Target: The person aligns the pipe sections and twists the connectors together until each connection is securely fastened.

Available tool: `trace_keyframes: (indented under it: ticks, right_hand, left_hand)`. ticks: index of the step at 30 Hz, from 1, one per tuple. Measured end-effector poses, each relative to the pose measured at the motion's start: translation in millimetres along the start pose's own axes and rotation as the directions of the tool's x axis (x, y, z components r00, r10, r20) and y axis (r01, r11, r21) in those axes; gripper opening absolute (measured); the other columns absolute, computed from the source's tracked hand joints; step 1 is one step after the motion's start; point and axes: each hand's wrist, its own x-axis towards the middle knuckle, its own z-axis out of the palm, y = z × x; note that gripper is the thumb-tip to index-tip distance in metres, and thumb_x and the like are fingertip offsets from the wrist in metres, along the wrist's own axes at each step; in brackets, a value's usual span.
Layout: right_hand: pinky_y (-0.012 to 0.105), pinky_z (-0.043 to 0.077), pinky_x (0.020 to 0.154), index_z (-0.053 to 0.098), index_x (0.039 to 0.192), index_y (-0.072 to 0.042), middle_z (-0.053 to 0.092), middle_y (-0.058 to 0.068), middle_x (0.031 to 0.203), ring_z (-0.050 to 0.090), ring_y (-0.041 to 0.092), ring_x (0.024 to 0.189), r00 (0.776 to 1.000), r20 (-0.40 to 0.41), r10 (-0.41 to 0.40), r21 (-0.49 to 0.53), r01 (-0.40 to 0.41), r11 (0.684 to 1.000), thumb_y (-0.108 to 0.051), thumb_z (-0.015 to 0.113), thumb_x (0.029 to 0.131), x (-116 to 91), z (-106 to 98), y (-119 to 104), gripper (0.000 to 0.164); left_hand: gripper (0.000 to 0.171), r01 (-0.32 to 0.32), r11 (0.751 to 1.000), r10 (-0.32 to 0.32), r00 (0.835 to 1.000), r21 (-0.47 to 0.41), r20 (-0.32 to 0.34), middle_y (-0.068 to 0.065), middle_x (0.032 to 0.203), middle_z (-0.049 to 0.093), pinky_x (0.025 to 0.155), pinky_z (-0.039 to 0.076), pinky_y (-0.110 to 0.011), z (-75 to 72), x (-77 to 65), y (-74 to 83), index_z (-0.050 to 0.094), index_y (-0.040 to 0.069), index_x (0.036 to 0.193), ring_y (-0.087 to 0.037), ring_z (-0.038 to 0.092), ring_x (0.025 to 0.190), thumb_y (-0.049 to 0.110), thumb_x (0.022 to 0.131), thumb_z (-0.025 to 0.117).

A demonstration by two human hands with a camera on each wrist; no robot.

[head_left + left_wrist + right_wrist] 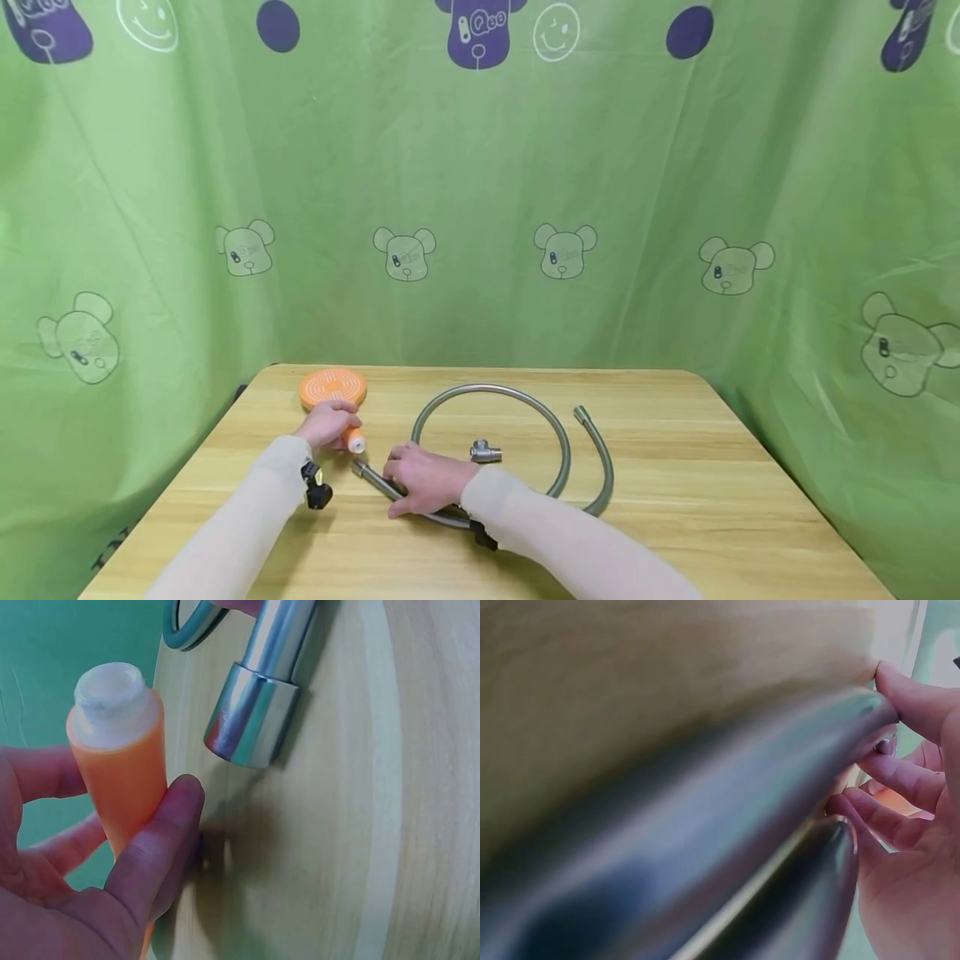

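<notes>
Near the far left corner of the table point(675, 508) lies an orange shower head point(332, 388), its round, perforated face upward. The left hand point(327, 425) pinches its handle between thumb and fingers, the white threaded end pointing toward the near edge. Just beside that end, but apart from it, is one metal end of a grey hose point(487, 387). The right hand point(431, 479) holds the hose a little behind this end, thumb and fingers on opposite sides. The hose loops toward the far edge, its other end lying toward the right edge. Within the loop rests a small metal fitting point(487, 454).
</notes>
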Motion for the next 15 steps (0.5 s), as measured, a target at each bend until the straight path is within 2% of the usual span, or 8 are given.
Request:
trace_keyframes:
  ticks: [6,15]
  right_hand:
    - [0.019,0.047,0.087,0.069,0.116,-0.016,0.061,0.001,0.124,0.052,0.011,0.105,1.0,0.004,0.003,0.014,-0.003,1.0,-0.05,0.075,0.086,-1.2,-1.4,1.2,0.045]
    - [0.018,0.046,0.086,0.069,0.114,-0.018,0.06,-0.001,0.124,0.051,0.01,0.105,1.0,0.007,0.0,0.033,-0.001,0.999,-0.049,0.076,0.086,-1.7,-0.4,1.6,0.042]
  left_hand:
    - [0.049,0.002,1.0,-0.001,1.0,-0.03,0.024,-0.021,0.116,0.062,0.065,0.057,-0.027,-0.3,-1.6,-1.4,0.052,-0.005,0.138,-0.017,0.062,0.082,0.009,0.092,0.062]
    - [0.058,0.017,0.983,-0.001,0.996,-0.184,0.085,-0.017,0.11,0.064,0.069,0.06,-0.026,-0.5,-1.4,-6.7,0.042,-0.007,0.146,-0.013,0.064,0.078,0.01,0.096,0.064]
